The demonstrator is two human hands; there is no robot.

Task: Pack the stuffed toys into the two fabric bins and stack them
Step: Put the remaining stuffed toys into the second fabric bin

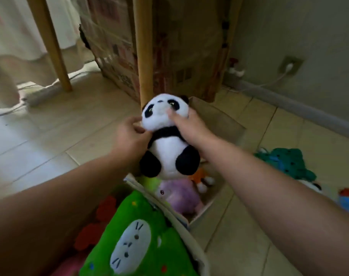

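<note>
Both arms outstretched, fingers (174,114) gripping panda (167,136) over bin (225,124)

The panda (167,136) is soft plush, its white and black pile short and matt. The purple toy (181,198) below it looks like fluffier plush. The green cushion (141,236) is smooth fleece-like cloth with a pale stitched face patch. The bin (225,124) is plain beige fabric, matt (its weave is too blurred to read). The floor (50,148) is pale tile with a slight sheen. The legs (143,56) are bare light wood, and the box (189,46) is brown cardboard under glossy tape.
</note>
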